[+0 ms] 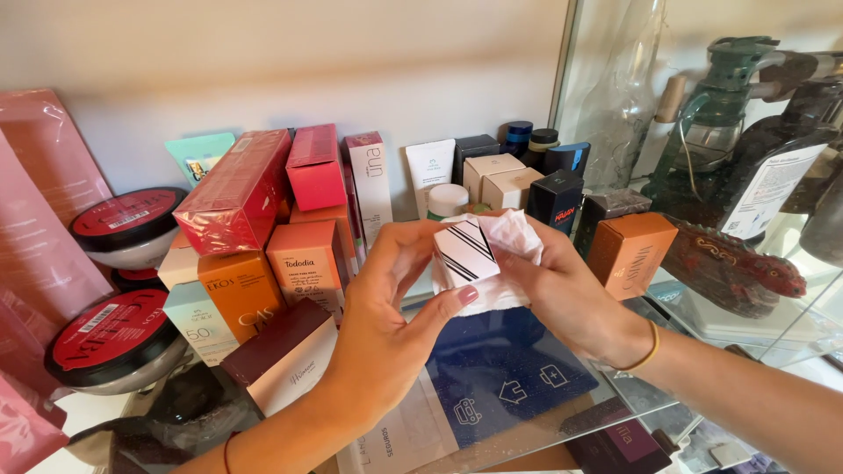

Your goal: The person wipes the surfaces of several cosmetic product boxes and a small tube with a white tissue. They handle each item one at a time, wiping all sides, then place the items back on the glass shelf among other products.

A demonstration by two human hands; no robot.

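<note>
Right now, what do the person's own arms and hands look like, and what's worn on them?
Both forearms are bare, with no sleeves in view. The left hand has pink-painted nails, and a thin red cord bracelet circles its wrist. The right hand wears a thin yellow-orange bracelet at the wrist. No gloves, rings or watch show.

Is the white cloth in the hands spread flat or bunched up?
Bunched: the white cloth is crumpled around the striped box, pressed by the right hand.
</note>
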